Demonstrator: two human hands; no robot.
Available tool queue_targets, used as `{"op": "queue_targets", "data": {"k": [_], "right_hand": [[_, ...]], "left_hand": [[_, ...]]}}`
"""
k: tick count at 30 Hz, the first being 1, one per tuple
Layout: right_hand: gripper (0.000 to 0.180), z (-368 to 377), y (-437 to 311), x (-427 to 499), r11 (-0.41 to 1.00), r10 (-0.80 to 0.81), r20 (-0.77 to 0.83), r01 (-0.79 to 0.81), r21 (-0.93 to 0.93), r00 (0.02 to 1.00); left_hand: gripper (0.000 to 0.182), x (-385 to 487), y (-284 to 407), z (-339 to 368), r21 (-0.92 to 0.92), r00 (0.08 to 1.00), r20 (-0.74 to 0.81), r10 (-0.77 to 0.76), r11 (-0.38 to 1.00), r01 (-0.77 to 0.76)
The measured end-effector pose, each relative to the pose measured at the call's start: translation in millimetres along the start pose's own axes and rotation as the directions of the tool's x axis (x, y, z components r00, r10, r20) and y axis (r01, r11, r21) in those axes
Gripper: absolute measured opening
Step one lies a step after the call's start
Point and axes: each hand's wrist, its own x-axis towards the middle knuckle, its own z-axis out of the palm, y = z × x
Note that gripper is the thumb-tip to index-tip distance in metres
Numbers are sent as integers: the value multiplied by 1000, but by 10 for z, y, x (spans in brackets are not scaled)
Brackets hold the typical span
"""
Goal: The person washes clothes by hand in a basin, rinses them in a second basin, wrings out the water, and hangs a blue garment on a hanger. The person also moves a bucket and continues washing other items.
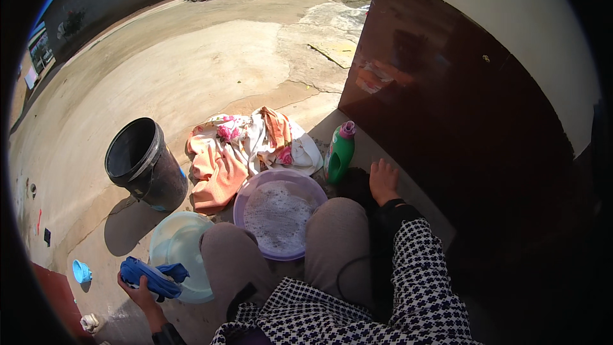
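Observation:
My left hand [140, 292] grips a bundle of blue cloth [151, 275], held over the near-left rim of a pale translucent basin [184, 258]. My right hand [384, 181] is off to the right with its fingers a little apart and nothing in it. Just left of that hand stands a green detergent bottle [342, 151] with a pink cap. A purple basin [242, 211] of foamy, sudsy water sits partly between my knees. Beyond it a heap of floral and orange fabric [220, 167] lies on the concrete.
A black bucket [163, 172] stands at the left, tilted-looking in the wide view. Near the left edge lies a small light-blue cup [82, 271]. A dark reddish-brown glossy panel [431, 81] rises along the right. Sunlit concrete [201, 57] stretches ahead to a wall.

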Motion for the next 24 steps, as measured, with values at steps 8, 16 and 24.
{"op": "queue_targets", "data": {"k": [8, 16, 24], "right_hand": [[40, -17, -415, -277, 750, 409, 228, -467, 468, 884], [45, -617, -542, -172, 872, 253, -94, -185, 452, 963], [42, -808, -496, -442, 939, 183, -221, -104, 327, 958]], "left_hand": [[70, 59, -4, 84, 25, 999, 39, 35, 999, -36], [70, 12, -7, 206, -10, 998, 67, -1, 1000, 1], [70, 40, -41, 160, 10, 998, 60, 22, 1000, -23]]}}
